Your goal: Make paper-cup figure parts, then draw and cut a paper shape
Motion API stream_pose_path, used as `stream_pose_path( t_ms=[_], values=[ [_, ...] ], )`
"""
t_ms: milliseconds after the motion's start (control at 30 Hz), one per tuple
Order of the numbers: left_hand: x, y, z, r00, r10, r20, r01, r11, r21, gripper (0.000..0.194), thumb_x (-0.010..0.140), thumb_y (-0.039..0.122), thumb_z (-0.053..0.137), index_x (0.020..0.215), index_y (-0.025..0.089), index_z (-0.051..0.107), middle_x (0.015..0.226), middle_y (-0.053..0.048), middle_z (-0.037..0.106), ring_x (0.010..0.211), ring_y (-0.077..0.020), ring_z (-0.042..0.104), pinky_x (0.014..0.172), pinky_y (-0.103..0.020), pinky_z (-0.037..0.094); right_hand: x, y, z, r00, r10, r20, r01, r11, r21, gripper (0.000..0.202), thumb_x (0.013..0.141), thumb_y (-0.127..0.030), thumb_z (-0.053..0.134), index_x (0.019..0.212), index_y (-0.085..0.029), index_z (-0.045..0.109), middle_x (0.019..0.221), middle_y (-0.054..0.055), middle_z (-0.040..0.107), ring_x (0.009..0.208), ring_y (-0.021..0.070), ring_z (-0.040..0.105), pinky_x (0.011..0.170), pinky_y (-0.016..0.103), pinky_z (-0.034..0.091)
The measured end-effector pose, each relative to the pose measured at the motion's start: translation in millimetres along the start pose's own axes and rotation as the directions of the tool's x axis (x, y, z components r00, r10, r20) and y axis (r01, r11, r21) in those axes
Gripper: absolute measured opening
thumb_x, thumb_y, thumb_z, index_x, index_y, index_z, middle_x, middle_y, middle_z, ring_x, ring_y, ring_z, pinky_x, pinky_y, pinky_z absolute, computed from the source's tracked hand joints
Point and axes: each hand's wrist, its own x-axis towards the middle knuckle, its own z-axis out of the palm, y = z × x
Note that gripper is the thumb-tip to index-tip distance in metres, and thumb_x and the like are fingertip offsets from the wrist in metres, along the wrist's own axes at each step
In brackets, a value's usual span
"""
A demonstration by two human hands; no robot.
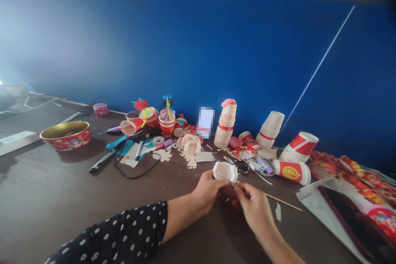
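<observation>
A white paper cup [225,173] with a cut, scalloped rim is held up over the dark table, its opening tilted toward me. My left hand [208,192] is closed around the cup's left and near side. At the cup's lower right edge, my right hand [251,202] pinches the rim between thumb and fingers; the right fingertips are partly hidden. Just beyond the hands lies another cut paper cup [192,146] with scalloped edges. A thin wooden stick [284,202] and a paper scrap [278,212] lie to the right of my right hand.
A stack of paper cups [224,130] stands at the back by the blue partition [154,49]. Decorated cups [167,125], markers [140,150] and a black glue gun [120,145] are left of centre. A red bowl [69,142] sits farther left, a phone [355,222] at right.
</observation>
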Motion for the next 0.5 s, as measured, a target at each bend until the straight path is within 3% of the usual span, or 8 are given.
stream_pose_path(
  t_ms=[267, 500],
  values=[
    [-1.2, 2.3, 1.3, 1.000, 0.008, -0.007, -0.008, 1.000, 0.011, 0.014, 0.053, 0.011, 0.064, 0.063, 0.011, 0.054, 0.053, 0.001, 0.051, 0.047, -0.0077, 0.045, 0.049, -0.022, 0.033, 0.1, 2.0, 2.7, 0.999, 0.052, 0.004, -0.052, 0.987, 0.153, 0.029, 0.074, -0.044, 0.054, 0.080, -0.016, 0.061, 0.063, 0.006, 0.069, 0.053, 0.0220, 0.065, 0.050, 0.029, 0.052],
    [0.2, 0.2, 0.0, 1.000, 0.004, -0.019, -0.004, 1.000, 0.015, 0.017, 0.052, 0.012, 0.065, 0.066, 0.011, 0.055, 0.056, 0.000, 0.052, 0.048, -0.0075, 0.044, 0.051, -0.023, 0.034, 0.8, 3.8, 3.8, 0.998, 0.054, 0.016, -0.056, 0.989, 0.134, 0.031, 0.075, -0.046, 0.052, 0.075, -0.016, 0.061, 0.061, 0.008, 0.069, 0.051, 0.0224, 0.065, 0.049, 0.029, 0.052]
  ],
)
